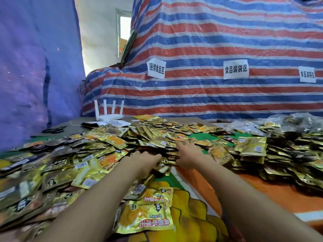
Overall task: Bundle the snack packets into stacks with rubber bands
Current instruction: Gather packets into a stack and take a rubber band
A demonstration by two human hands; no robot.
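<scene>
Snack packets (152, 137) lie loose in a heap mid-table. We reach in at its near edge: right hand (187, 154) has fingers spread flat on packets, left hand (145, 159) has fingers buried, grip unclear. Risk: slick foil slides, so a gathered stack may splay before banding.

Cloth-covered table (244, 198) carrying loose packets (108, 142), stacks (253, 149) sitting right, router (109, 116) and scissors (53, 130) lying far left.

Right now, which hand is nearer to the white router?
Left. The left hand rests on the packets below-right of the white router; the right hand lies further right.
</scene>
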